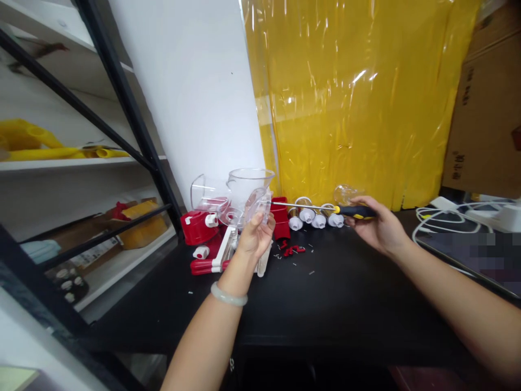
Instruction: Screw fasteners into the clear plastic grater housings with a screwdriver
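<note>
My left hand [256,236], with a pale bangle on its wrist, grips a clear plastic part [257,207] above the table. A screwdriver [353,211] with a black and yellow handle lies in the closed fingers of my right hand [378,225]. Its long shaft points left, and its tip is at the clear part. Whether the tip sits in a screw is too small to tell. Behind my left hand stand a clear funnel-shaped hopper [250,176] and a red housing [199,228]. A white crank with a red handle [203,266] lies beside them.
Several white spiral pieces [318,218] stand at the back, near a red block [280,217]. Small red bits [291,251] and screws are scattered on the black table [345,304]. White cables [435,217] lie at the right; a black-framed shelf [134,108] rises at the left.
</note>
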A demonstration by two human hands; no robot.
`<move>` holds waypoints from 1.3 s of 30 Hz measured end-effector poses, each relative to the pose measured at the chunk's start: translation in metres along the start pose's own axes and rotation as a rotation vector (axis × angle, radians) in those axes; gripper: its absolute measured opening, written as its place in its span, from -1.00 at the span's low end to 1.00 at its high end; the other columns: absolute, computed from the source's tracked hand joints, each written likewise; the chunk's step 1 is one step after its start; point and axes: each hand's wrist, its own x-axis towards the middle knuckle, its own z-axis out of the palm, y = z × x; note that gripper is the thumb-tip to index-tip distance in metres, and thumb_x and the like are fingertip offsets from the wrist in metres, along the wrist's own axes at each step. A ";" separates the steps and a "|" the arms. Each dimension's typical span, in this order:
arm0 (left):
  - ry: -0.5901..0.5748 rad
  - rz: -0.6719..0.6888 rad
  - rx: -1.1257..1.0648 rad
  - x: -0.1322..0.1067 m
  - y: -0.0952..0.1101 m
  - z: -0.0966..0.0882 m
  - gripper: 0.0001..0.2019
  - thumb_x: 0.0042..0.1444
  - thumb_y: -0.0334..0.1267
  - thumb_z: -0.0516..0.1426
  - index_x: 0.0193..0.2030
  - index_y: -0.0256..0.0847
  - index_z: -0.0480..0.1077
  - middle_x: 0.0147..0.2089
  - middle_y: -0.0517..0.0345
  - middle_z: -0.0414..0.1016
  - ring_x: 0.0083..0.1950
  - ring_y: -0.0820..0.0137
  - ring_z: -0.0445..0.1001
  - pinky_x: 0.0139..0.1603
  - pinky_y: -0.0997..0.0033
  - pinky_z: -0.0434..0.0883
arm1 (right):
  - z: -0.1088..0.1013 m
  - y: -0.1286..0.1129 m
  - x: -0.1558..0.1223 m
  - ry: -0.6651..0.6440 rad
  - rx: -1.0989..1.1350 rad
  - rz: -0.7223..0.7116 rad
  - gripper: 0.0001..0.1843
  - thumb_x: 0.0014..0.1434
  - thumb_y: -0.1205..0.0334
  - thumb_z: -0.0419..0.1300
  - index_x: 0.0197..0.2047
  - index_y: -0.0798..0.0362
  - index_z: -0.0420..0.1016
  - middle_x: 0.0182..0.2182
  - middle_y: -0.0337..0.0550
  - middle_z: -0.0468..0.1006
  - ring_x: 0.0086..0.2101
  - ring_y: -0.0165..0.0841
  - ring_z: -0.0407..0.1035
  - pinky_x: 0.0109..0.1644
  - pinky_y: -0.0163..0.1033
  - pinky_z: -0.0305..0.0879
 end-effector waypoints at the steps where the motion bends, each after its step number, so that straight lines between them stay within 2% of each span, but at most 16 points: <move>1: -0.028 0.000 0.008 -0.001 0.002 0.000 -0.55 -0.13 -0.38 0.48 -0.06 -0.07 0.55 0.00 0.11 0.62 -0.04 0.36 0.59 -0.20 0.55 0.55 | 0.000 0.001 -0.001 0.016 -0.044 0.000 -0.57 0.06 -0.26 0.37 -0.38 -0.05 0.53 -0.51 -0.18 0.52 -0.58 -0.34 0.34 -0.59 -0.25 0.19; 3: -0.081 0.011 0.033 -0.002 0.004 -0.003 -0.52 -0.15 -0.33 0.50 -0.04 -0.06 0.55 0.06 0.08 0.61 0.00 0.31 0.59 -0.18 0.50 0.56 | 0.001 0.003 -0.003 0.037 -0.142 0.002 -0.37 0.10 -0.48 0.25 -0.40 -0.02 0.54 -0.73 -0.24 0.37 -0.75 -0.41 0.12 -0.67 -0.27 0.00; 4: -0.090 0.027 0.056 -0.002 0.005 -0.004 -0.49 -0.16 -0.30 0.51 -0.02 -0.04 0.55 0.10 0.07 0.60 0.01 0.29 0.59 -0.18 0.47 0.57 | 0.000 0.004 -0.004 0.036 -0.180 -0.002 -0.36 0.11 -0.49 0.25 -0.41 -0.01 0.54 -0.81 -0.30 0.25 -0.78 -0.45 0.03 -0.68 -0.29 -0.05; 6: -0.095 0.045 0.095 -0.002 0.006 -0.006 -0.43 -0.17 -0.26 0.52 0.04 -0.02 0.54 0.15 0.07 0.58 -0.01 0.28 0.59 -0.17 0.43 0.58 | -0.001 0.005 -0.004 0.028 -0.202 -0.020 -0.46 0.12 -0.35 0.36 -0.42 0.01 0.55 -0.85 -0.37 0.14 -0.78 -0.49 -0.03 -0.65 -0.30 -0.01; 9: -0.117 0.054 0.101 -0.003 0.005 -0.006 -0.36 -0.18 -0.28 0.51 0.11 -0.01 0.51 0.16 0.07 0.57 -0.10 0.35 0.58 -0.18 0.42 0.56 | -0.001 0.002 -0.003 0.035 -0.100 -0.032 -0.67 0.06 -0.07 0.48 -0.41 0.00 0.58 -0.75 -0.34 0.25 -0.69 -0.49 0.05 -0.59 -0.31 0.10; 12: -0.143 0.072 0.046 -0.005 0.002 -0.003 -0.31 -0.22 -0.34 0.51 0.13 0.02 0.51 0.21 0.11 0.55 -0.18 0.43 0.55 -0.20 0.46 0.55 | 0.001 -0.005 -0.003 0.107 0.044 -0.015 -0.87 -0.06 0.21 0.46 -0.41 -0.01 0.62 -0.52 -0.24 0.40 -0.55 -0.45 0.19 -0.55 -0.32 0.19; 15: -0.145 0.056 0.015 -0.007 0.001 0.001 -0.27 -0.29 -0.33 0.54 0.12 0.04 0.52 0.24 0.16 0.54 -0.23 0.51 0.52 -0.21 0.52 0.54 | 0.005 -0.010 -0.004 0.141 0.106 0.016 -0.82 -0.18 0.35 0.35 -0.40 -0.01 0.64 -0.35 -0.16 0.44 -0.38 -0.35 0.33 -0.42 -0.26 0.40; 18: -0.139 0.042 0.043 -0.009 0.000 0.005 -0.25 -0.32 -0.30 0.55 0.11 0.04 0.51 0.27 0.19 0.52 -0.23 0.55 0.51 -0.21 0.56 0.54 | 0.004 -0.010 -0.003 0.125 0.094 0.010 -0.82 -0.20 0.31 0.32 -0.41 -0.01 0.63 -0.33 -0.12 0.47 -0.31 -0.26 0.40 -0.34 -0.17 0.49; 20: -0.133 0.035 0.062 -0.010 0.000 0.007 -0.25 -0.34 -0.27 0.56 0.09 0.04 0.51 0.29 0.21 0.50 -0.24 0.57 0.50 -0.22 0.57 0.53 | 0.002 -0.006 -0.002 0.155 0.058 -0.008 -0.85 -0.08 0.12 0.35 -0.46 0.02 0.61 -0.37 -0.10 0.50 -0.39 -0.26 0.41 -0.42 -0.17 0.45; 22: -0.136 0.035 0.072 -0.011 0.000 0.008 -0.24 -0.35 -0.26 0.57 0.09 0.08 0.51 0.30 0.22 0.50 -0.25 0.57 0.49 -0.24 0.57 0.53 | 0.000 -0.002 0.000 0.185 -0.009 -0.034 -0.58 0.04 -0.17 0.33 -0.52 0.03 0.57 -0.52 -0.13 0.48 -0.57 -0.33 0.33 -0.57 -0.22 0.30; 24: -0.142 0.043 0.083 -0.011 -0.001 0.008 -0.23 -0.33 -0.25 0.56 0.12 0.12 0.50 0.30 0.21 0.50 -0.25 0.55 0.49 -0.25 0.54 0.53 | -0.001 0.002 -0.001 0.172 -0.079 -0.057 -0.47 0.07 -0.31 0.34 -0.53 0.02 0.55 -0.73 -0.25 0.31 -0.73 -0.43 0.13 -0.64 -0.28 0.12; 26: -0.145 0.047 0.088 -0.011 -0.001 0.008 -0.22 -0.32 -0.24 0.55 0.14 0.10 0.50 0.30 0.19 0.50 -0.25 0.53 0.48 -0.25 0.51 0.52 | 0.000 0.003 -0.002 0.139 -0.111 -0.067 -0.53 0.05 -0.23 0.42 -0.50 0.02 0.54 -0.82 -0.35 0.17 -0.76 -0.48 0.03 -0.63 -0.32 0.08; 27: -0.147 0.044 0.090 -0.011 -0.001 0.007 -0.22 -0.31 -0.23 0.55 0.15 0.09 0.49 0.29 0.18 0.50 -0.25 0.53 0.48 -0.25 0.51 0.52 | 0.000 0.004 -0.002 0.134 -0.112 -0.065 -0.56 0.02 -0.18 0.46 -0.49 0.02 0.53 -0.82 -0.37 0.17 -0.75 -0.49 0.04 -0.62 -0.34 0.10; 32: -0.169 0.021 0.106 -0.009 0.000 0.003 -0.20 -0.28 -0.21 0.55 0.19 0.02 0.47 0.25 0.14 0.52 -0.22 0.51 0.50 -0.21 0.49 0.51 | 0.004 0.002 0.000 0.221 -0.017 -0.044 -0.63 -0.24 0.06 0.58 -0.51 0.04 0.51 -0.56 -0.33 0.42 -0.57 -0.50 0.20 -0.55 -0.41 0.26; 35: -0.182 0.028 0.122 -0.008 -0.001 0.001 -0.21 -0.25 -0.21 0.53 0.21 0.05 0.45 0.26 0.12 0.51 -0.20 0.47 0.51 -0.21 0.44 0.50 | 0.007 0.000 0.001 0.270 0.065 -0.016 -0.69 -0.31 0.21 0.54 -0.51 0.03 0.52 -0.45 -0.31 0.45 -0.46 -0.47 0.27 -0.45 -0.40 0.37; 39: -0.186 0.020 0.120 -0.008 -0.002 0.001 -0.22 -0.25 -0.23 0.52 0.19 0.09 0.45 0.29 0.14 0.49 -0.18 0.46 0.51 -0.21 0.43 0.50 | 0.012 -0.007 -0.003 0.293 0.126 0.021 -0.78 -0.32 0.31 0.41 -0.48 0.01 0.56 -0.43 -0.26 0.45 -0.38 -0.40 0.34 -0.37 -0.32 0.42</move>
